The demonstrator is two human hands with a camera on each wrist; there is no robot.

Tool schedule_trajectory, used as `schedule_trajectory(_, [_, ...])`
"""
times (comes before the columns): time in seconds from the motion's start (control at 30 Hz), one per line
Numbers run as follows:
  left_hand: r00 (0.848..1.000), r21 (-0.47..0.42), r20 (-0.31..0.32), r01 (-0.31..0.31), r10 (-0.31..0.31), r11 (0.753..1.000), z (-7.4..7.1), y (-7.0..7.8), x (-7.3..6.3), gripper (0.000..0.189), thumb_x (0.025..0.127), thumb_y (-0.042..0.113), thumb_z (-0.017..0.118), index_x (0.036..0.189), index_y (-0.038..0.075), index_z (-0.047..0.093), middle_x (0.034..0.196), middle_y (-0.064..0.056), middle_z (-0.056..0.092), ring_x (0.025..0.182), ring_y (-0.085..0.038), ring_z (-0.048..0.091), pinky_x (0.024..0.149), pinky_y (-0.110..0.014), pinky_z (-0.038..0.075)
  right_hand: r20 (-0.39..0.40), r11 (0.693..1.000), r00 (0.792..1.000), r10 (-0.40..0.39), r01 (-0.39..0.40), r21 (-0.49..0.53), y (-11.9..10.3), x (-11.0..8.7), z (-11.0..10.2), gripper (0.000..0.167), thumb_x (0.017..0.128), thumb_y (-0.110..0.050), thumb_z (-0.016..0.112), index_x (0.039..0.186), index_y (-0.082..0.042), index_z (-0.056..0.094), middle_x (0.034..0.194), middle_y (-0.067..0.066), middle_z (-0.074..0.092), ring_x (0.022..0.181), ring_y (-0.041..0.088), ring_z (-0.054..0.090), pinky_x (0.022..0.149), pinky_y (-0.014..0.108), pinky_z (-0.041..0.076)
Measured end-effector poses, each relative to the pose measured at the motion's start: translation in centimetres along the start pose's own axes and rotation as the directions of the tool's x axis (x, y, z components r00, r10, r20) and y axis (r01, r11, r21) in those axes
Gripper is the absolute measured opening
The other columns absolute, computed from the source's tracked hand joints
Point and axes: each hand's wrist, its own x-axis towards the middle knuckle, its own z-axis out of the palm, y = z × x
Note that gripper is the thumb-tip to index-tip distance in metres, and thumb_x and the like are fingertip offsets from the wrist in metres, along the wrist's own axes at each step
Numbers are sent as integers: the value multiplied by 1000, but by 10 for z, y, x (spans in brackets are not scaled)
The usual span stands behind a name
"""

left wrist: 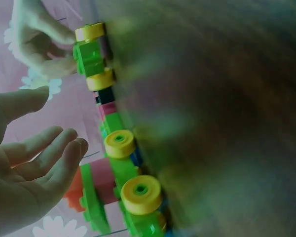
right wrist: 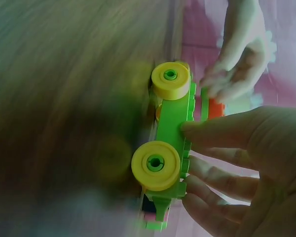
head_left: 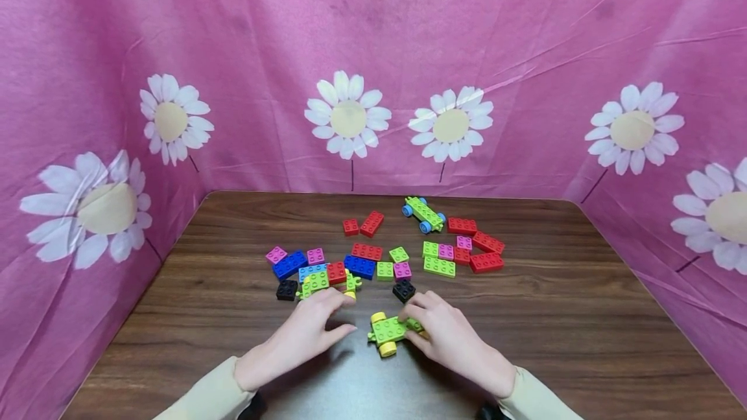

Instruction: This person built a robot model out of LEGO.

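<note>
A lime-green toy car base with yellow wheels lies in front of me. My right hand pinches its right end between thumb and fingers. In the right wrist view the thumb presses the edge of the base. Left of it, a second lime-green car base with yellow wheels carries a pink, a lime-green and a red brick. My left hand hovers at the near side of this loaded car, fingers spread, holding nothing. It partly hides that car in the head view.
Blue bricks, a black brick and pink ones lie around the loaded car. Another black brick sits beyond my right hand. At the back right are red bricks and a green car base with blue wheels.
</note>
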Motion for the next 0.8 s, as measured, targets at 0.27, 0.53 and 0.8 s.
schedule_trajectory(0.27, [989, -15, 141, 43, -41, 999, 10, 1, -4, 39, 85, 30, 77, 112, 3, 66, 104, -5, 69, 95, -16, 64, 80, -30, 54, 15, 994, 994, -110, 110, 8, -19, 10, 4, 14, 82, -23, 80, 94, -20, 73, 91, -8, 62, 85, 6, 53, 66, 20, 50])
schedule_trajectory(0.53, [985, 5, 171, 24, -25, 1000, 14, 2, -7, 45, 84, 33, 79, 114, 1, 66, 102, -3, 65, 92, -12, 58, 77, -27, 52, 8, 986, 987, -160, 160, 52, -21, 22, 1, 12, 86, -24, 76, 97, -18, 74, 93, -6, 65, 84, 6, 58, 66, 20, 52])
schedule_trajectory(0.8, [986, 20, 166, -16, 13, 1000, 14, -2, -7, 40, 84, 32, 78, 110, 3, 69, 97, -2, 67, 89, -11, 60, 76, -26, 53, -120, 987, 986, -118, 130, 94, 27, 53, -8, 16, 84, -11, 77, 99, -7, 73, 94, 3, 71, 82, 14, 67, 74, 29, 58])
